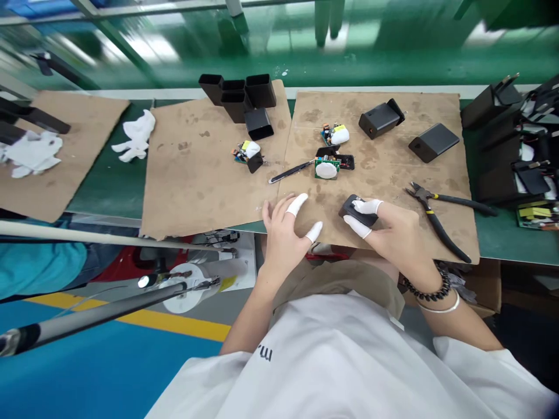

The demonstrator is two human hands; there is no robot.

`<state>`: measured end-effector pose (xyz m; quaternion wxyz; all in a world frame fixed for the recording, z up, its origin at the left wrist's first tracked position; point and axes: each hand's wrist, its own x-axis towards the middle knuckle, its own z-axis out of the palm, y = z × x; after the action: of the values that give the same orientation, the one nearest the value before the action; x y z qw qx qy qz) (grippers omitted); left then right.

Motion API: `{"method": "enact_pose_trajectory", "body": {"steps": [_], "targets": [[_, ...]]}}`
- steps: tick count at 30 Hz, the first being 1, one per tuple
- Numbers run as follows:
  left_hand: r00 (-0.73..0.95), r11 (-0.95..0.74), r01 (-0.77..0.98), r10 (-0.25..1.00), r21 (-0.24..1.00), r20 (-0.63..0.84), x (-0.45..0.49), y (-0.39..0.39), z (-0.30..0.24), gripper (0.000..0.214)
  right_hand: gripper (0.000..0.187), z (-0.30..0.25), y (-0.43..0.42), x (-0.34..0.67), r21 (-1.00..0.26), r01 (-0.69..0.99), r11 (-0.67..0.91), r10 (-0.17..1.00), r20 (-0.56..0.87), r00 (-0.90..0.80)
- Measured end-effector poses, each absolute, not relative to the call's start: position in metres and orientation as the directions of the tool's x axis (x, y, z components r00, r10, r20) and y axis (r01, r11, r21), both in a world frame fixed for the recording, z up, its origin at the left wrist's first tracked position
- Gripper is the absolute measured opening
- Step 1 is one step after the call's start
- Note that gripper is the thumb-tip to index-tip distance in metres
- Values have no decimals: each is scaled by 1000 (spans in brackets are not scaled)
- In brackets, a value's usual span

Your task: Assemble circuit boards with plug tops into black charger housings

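My right hand (pixel 395 233), with white finger cots on its thumb and forefinger, grips a small black plastic case (pixel 348 208) at the front edge of the cardboard. My left hand (pixel 280 237), also wearing finger cots, hovers to the left with fingers apart and nothing held. Beyond the hands stands a green circuit board (pixel 326 169) with a white pad, beside black plastic pieces (pixel 347 162). Dark tweezers (pixel 292 173) lie left of it. Another board with yellow and white parts (pixel 335 134) sits behind. To the right rest cutting pliers (pixel 430 212) with black handles, jaws apart.
Several open black housings (pixel 258 124) stand at the back left, near another board (pixel 248 152). Two black cases (pixel 379 120) lie at the back right. Stacked black adapters (pixel 500 145) crowd the right side. A white glove (pixel 136 135) lies left of the cardboard (pixel 196 192).
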<state>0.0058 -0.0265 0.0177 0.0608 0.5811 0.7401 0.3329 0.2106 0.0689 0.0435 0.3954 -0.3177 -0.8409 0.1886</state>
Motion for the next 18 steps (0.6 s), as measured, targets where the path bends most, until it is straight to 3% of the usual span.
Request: {"method": "enact_pose_trajectory", "body": {"steps": [3, 6, 8, 10, 12, 14, 16, 18], "targets": [[-292, 36, 811, 889, 583, 352, 4, -30, 16, 48, 12, 34, 68, 210, -599, 401, 693, 721, 569, -396], [-192, -106, 768, 902, 632, 386, 19, -27, 14, 62, 13, 22, 65, 203, -709, 376, 596, 801, 495, -336], [-138, -202, 725, 894, 658, 426, 35, -21, 10, 72, 19, 20, 62, 195, -873, 277, 401, 908, 340, -245], [-161, -277, 679, 847, 680, 506, 51, -13, 8, 72, 30, 25, 56, 187, -995, 33, 94, 984, 88, -154], [-253, -311, 611, 794, 728, 553, 63, -6, 9, 69, 35, 33, 49, 181, -940, -231, -252, 958, -208, -198], [-342, -298, 520, 786, 800, 515, 68, -2, 17, 68, 35, 42, 42, 180, -778, -353, -520, 845, -408, -345], [-378, -249, 456, 815, 854, 439, 68, -2, 29, 66, 38, 46, 38, 183, -651, -383, -655, 746, -475, -467], [-390, -184, 441, 842, 878, 372, 65, -5, 44, 65, 37, 44, 38, 187, -616, -393, -683, 718, -466, -517]]}}
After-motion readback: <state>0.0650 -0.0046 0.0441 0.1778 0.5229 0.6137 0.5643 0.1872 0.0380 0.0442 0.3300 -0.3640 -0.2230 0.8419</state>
